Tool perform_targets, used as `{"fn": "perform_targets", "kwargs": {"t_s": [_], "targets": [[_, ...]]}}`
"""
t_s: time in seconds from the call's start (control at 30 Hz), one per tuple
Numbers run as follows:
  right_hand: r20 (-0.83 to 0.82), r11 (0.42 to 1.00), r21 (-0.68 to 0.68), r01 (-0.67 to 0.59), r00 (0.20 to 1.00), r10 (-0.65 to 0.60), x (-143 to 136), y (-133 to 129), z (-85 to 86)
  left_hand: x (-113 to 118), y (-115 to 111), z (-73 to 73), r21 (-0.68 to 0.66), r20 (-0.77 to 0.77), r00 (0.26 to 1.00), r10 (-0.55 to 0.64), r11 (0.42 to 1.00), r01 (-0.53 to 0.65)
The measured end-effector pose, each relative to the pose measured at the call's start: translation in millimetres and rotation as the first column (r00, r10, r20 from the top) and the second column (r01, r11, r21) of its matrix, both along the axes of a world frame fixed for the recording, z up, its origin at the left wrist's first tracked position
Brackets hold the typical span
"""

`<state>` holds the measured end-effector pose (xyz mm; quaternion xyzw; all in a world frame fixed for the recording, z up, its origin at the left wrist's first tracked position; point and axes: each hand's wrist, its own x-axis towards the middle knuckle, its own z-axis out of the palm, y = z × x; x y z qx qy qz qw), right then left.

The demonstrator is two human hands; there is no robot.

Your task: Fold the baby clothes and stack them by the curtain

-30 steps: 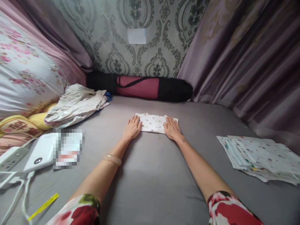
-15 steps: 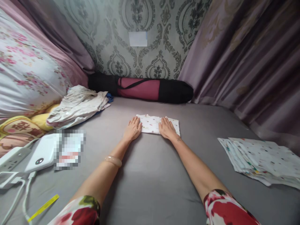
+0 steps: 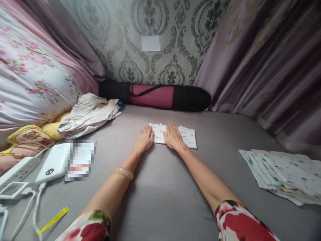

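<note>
Touching one printed cloth (image 3: 188,136): one left hand (image 3: 145,139), one right hand (image 3: 174,138), fingers flat, unclenched

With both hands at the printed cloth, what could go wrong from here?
The right hand lies flat on the printed cloth, so a sideways slide might wrinkle it. The left hand sits at the cloth's left edge, so its hold there may be slight. The stack of cloths has uneven, fanned edges and could slip if bumped.
</note>
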<state>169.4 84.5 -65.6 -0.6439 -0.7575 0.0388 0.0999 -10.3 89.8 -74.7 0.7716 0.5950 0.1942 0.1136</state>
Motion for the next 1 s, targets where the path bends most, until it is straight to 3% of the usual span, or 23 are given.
{"fn": "perform_targets", "kwargs": {"t_s": [0.13, 0.37, 0.87, 1.0], "targets": [[-0.006, 0.999, 0.033, -0.024, 1.0, 0.024, -11.6, -0.4, 0.3, -4.9, 8.6, -9.7, 0.038, 0.163, 0.985, 0.046, 0.998, -0.053], [0.027, 0.998, 0.036, -0.042, 0.999, 0.041, -22.5, 6.2, -2.6, -12.2, 16.3, -12.0, 0.033, 0.463, 0.862, 0.209, 0.967, -0.252], [0.006, 0.995, -0.041, -0.088, 0.996, 0.089, -53.8, 18.3, -6.3, -11.4, 12.0, -5.4, -0.007, 0.522, 0.827, 0.211, 0.97, -0.243], [-0.012, 0.992, 0.02, -0.123, 0.992, 0.123, -68.8, 27.2, -8.7, -11.6, 13.4, -7.0, 0.001, 0.528, 0.825, 0.202, 0.971, -0.238]]}}
